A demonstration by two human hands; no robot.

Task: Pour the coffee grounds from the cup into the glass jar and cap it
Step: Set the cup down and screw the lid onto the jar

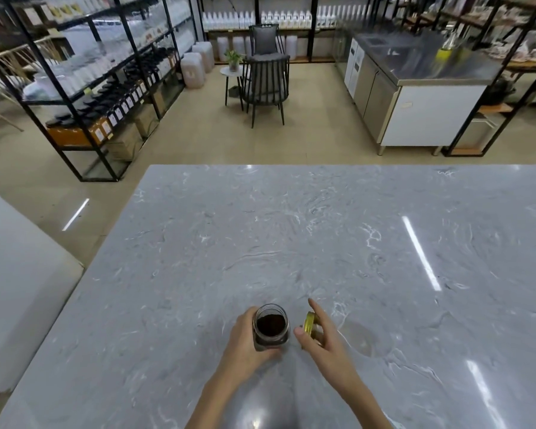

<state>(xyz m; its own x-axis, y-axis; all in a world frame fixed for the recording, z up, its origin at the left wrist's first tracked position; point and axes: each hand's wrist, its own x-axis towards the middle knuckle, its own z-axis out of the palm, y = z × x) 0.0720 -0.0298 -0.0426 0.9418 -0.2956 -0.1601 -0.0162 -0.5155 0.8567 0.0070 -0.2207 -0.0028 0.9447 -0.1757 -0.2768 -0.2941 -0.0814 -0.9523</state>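
The left hand (245, 339) is wrapped round the glass jar (271, 329), standing upright on the marble table (322, 243) with dark coffee grounds (270, 325) inside, mouth open. Just to its right, the right hand (322, 335) pinches the gold lid (310, 325) on edge, tilted, not yet over the mouth.

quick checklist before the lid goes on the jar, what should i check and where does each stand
1. Glass jar upright on the table: ok.
2. Left hand steadying the jar: ok, wrapped around its side.
3. Coffee grounds inside the jar: ok, dark fill visible through the open mouth.
4. Gold lid in the right hand: ok, pinched in the fingers, tilted on edge beside the jar, not yet over the mouth.
5. Rim free of grounds: cannot tell, too small to see.
6. Cup out of the way: cannot tell, not in view.
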